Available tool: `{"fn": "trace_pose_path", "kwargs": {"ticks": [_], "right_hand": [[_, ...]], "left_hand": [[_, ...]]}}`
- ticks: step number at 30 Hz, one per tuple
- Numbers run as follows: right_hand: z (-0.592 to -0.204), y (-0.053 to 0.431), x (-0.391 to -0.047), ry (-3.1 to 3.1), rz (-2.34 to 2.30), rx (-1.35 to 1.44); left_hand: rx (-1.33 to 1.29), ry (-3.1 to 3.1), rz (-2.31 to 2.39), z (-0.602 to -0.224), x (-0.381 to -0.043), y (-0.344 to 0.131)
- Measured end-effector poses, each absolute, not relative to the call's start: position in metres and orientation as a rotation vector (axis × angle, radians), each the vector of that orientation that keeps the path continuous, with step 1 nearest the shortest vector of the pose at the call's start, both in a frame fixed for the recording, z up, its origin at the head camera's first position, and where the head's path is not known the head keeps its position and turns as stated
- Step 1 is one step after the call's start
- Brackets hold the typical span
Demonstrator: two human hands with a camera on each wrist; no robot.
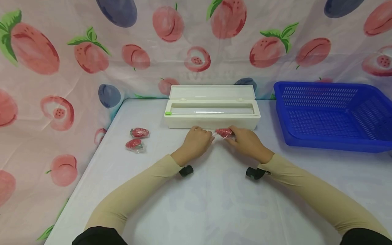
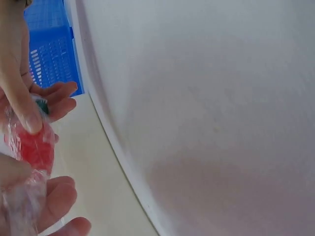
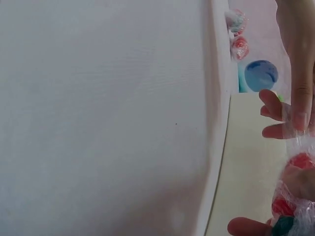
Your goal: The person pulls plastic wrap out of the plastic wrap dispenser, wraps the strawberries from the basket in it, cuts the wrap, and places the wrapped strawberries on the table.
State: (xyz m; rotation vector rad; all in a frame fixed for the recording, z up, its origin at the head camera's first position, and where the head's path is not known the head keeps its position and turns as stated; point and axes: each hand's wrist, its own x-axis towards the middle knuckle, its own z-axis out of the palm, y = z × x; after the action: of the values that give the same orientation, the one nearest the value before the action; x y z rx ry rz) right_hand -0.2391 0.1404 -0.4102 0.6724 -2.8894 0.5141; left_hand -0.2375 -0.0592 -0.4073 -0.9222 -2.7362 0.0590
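Note:
A red strawberry (image 1: 224, 132) with a green top, loosely wrapped in clear cling film, is held between both hands just in front of the white film dispenser (image 1: 212, 122). My right hand (image 1: 246, 142) grips the berry at its leafy end, thumb pressed on it. My left hand (image 1: 196, 143) pinches the loose film (image 2: 24, 199) off the berry's other end. In the right wrist view the film (image 3: 298, 142) stretches from the strawberry to the left fingers. The dispenser's lid (image 1: 212, 92) stands raised, with a film roll inside and a green slider (image 1: 168, 113) at its left end.
Two film-wrapped strawberries, an upper one (image 1: 140, 132) and a lower one (image 1: 134, 145), lie on the white tabletop (image 1: 220, 204) at left. A blue plastic basket (image 1: 332, 147) stands at right. Behind the table hangs a peach-patterned cloth (image 1: 223, 73).

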Motion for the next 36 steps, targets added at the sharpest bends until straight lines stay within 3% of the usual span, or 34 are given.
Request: {"fn": "trace_pose_path", "kwargs": {"ticks": [27,36], "right_hand": [[-0.412,0.133,-0.238,-2.686,0.379,0.771],[-0.413,0.134,-0.237,-2.535,0.259,0.841]], "left_hand": [[-1.110,-2.713,0.139,-0.409,-0.235,-0.055],[-0.803,-2.560,0.118,-0.415,-0.238,-0.061]]}}
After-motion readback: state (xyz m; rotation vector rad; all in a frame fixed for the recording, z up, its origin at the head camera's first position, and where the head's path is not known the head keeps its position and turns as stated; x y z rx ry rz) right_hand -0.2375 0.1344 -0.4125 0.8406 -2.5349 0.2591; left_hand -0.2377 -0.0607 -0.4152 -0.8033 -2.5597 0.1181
